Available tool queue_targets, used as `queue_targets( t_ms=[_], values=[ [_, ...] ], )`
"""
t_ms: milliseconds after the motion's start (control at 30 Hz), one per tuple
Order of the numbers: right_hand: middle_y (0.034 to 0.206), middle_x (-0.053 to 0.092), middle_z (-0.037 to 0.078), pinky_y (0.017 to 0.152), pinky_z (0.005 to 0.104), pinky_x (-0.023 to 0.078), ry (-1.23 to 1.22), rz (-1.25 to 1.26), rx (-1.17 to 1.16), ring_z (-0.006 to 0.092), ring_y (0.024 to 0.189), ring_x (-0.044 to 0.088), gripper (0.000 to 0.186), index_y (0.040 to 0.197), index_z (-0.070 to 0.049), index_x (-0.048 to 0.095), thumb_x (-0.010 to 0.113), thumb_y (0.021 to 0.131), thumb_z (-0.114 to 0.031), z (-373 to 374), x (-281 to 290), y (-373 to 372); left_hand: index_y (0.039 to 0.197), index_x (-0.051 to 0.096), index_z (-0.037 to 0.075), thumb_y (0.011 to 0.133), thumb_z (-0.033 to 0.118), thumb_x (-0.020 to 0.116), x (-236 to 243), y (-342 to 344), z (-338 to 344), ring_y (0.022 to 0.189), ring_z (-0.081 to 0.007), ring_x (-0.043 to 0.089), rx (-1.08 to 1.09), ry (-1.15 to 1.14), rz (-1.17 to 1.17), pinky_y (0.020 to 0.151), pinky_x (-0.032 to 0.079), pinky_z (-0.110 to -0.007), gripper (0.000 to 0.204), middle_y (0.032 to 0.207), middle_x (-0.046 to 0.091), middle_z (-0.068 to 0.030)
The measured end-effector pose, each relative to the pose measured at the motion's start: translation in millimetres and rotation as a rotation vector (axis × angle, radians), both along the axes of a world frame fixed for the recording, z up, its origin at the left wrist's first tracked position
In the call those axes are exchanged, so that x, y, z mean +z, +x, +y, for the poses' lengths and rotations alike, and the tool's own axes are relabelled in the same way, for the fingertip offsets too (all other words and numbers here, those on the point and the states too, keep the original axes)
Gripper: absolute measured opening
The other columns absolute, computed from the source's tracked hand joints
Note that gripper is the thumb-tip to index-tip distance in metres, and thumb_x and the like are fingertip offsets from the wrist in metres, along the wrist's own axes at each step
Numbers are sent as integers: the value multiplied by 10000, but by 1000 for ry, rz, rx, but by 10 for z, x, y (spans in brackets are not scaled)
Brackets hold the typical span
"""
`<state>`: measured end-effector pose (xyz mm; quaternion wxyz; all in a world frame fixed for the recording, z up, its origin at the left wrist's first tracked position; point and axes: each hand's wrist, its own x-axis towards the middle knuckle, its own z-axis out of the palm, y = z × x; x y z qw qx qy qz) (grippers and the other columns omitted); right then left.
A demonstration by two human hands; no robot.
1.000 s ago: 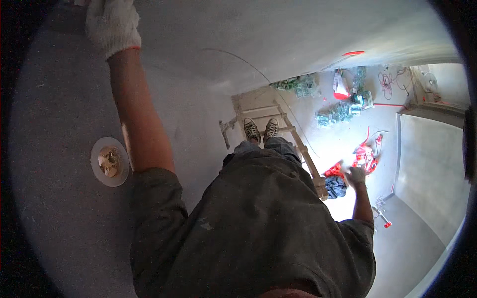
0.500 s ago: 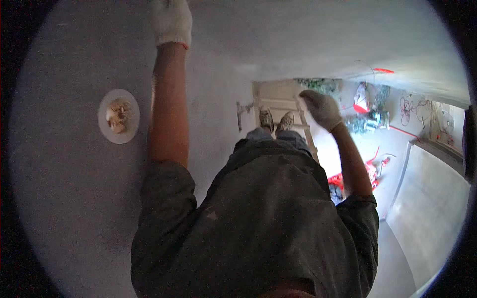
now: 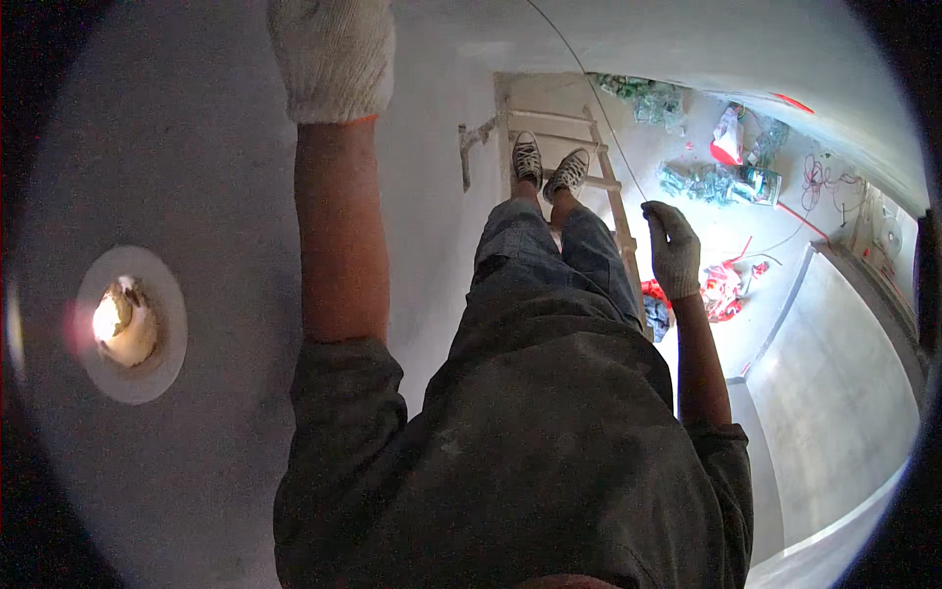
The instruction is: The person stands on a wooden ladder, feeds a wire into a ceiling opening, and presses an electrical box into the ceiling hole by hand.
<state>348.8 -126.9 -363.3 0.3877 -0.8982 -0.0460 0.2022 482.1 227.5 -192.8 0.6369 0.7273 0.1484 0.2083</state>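
My right hand, in a pale knitted glove, is closed with a thin dark wire pinched at its fingertips. From there the wire curves up and to the left until it leaves the top of the picture. My left arm is stretched upward along the grey wall. The left hand, gloved too, is cut off by the upper edge, so its fingers are hidden. Left of that forearm is a round hole with a white ring around it, and a bright light shows inside.
I stand on a wooden ladder. Below on the floor lie green-tinted clear plastic wrapping, a red-and-white bag, a coil of reddish wire and red-and-white crumpled material. A large pale panel is at the right.
The wire at my right hand now shows clearly; that hand has moved lower and slightly right. The view has shifted, with the ringed hole further left and lower, and more of my legs showing.
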Motion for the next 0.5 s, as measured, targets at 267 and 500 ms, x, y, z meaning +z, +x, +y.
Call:
queue_targets(
  t_ms=[267, 500],
  values=[
    [888, 682, 107, 722, 295, 521, 70, 338, 84, 157, 786, 645, 270, 1185, -32, 629, 537, 958, -148, -21, -105, 234, 1182, 545, 72, 1037, 285, 370, -203, -269, 87, 685, -158, 611, -114, -174, -64, 689, 530, -346, 311, 757, 599, -24],
    [828, 683, 63, 615, 273, 508, 271, 806, 319, 129, 662, 613, 293, 1134, -37, 662, 596, 933, -240, 374, -118, 243, 1173, 529, 53, 1034, 301, 395, 28, -22, -388, 548, -125, 507, -182, -229, 59, 530, 457, -305, 314, 642, 502, 20]
  ],
)
